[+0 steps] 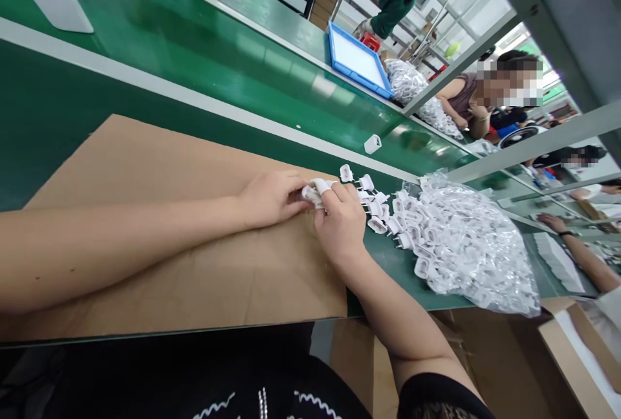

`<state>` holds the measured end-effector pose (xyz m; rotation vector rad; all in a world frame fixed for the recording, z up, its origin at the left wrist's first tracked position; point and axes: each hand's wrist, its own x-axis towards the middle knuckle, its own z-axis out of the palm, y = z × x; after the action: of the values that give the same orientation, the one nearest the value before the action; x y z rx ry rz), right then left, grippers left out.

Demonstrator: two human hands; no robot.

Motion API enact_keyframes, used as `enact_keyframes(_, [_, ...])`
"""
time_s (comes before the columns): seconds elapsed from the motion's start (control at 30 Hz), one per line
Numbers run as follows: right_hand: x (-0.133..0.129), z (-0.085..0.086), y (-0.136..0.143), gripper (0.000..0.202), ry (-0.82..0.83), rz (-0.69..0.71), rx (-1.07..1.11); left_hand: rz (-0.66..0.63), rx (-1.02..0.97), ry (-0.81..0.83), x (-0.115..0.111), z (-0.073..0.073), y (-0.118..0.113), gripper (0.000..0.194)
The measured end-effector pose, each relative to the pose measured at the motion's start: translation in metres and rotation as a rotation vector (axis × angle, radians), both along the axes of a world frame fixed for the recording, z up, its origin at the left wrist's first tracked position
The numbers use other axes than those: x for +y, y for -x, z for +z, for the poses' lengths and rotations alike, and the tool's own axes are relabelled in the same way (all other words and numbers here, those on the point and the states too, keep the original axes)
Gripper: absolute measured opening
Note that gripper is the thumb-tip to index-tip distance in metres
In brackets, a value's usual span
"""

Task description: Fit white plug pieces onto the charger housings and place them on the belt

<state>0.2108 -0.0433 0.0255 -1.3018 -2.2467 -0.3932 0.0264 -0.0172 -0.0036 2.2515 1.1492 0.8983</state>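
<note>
My left hand [272,198] and my right hand [341,222] meet over the cardboard sheet [194,264], near its right edge. Between their fingertips is a small white plastic plug housing [307,194], mostly covered by the fingers. Both hands are closed on it. White coverings wrap fingers of my right hand. Just right of that hand, several loose white plug housings with pins [377,224] lie on the green table. They spill from a clear plastic bag [485,244] full of similar white parts.
Beyond a metal rail, a green conveyor carries a white charger [372,144] and another charger [58,2] at far left. A blue tray [361,60] stands across it. Metal frame posts slant at right. Co-workers sit beyond; another person's hand [553,223] is at far right.
</note>
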Motion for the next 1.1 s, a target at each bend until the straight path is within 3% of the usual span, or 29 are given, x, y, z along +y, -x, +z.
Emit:
enact_keyframes(0.1, [0.000, 0.001, 0.001, 0.024, 0.003, 0.001, -0.012, -0.003, 0.021, -0.039, -0.001, -0.002, 0.000, 0.022])
enact_keyframes(0.3, [-0.001, 0.006, 0.004, 0.027, 0.161, -0.022, 0.065, 0.056, 0.310, -0.144, -0.005, 0.002, -0.004, 0.041])
enact_keyframes(0.4, [0.007, 0.012, -0.002, 0.031, 0.311, 0.040, 0.172, 0.031, 0.226, -0.057, -0.005, 0.010, -0.003, 0.037])
enact_keyframes(0.5, [0.025, 0.017, -0.021, 0.034, 0.400, 0.034, 0.265, -0.003, 0.065, 0.134, 0.003, 0.018, 0.001, 0.034])
enact_keyframes(0.6, [0.048, 0.016, -0.045, 0.037, 0.299, -0.163, 0.161, 0.143, -0.002, 0.246, 0.028, 0.024, 0.008, 0.037])
enact_keyframes(0.7, [0.067, 0.012, -0.058, 0.032, 0.284, -0.330, -0.018, 0.368, 0.062, 0.234, 0.070, 0.028, 0.019, 0.044])
enact_keyframes(0.9, [0.076, 0.012, -0.058, 0.033, 0.418, -0.301, -0.086, 0.671, 0.246, 0.189, 0.144, 0.037, 0.052, 0.048])
enact_keyframes(1.03, [0.072, 0.016, -0.058, 0.035, 0.450, -0.308, -0.002, 0.736, 0.272, 0.215, 0.157, 0.037, 0.065, 0.047])
enact_keyframes(1.1, [0.070, 0.018, -0.059, 0.035, 0.452, -0.293, 0.032, 0.786, 0.243, 0.180, 0.155, 0.036, 0.065, 0.057])
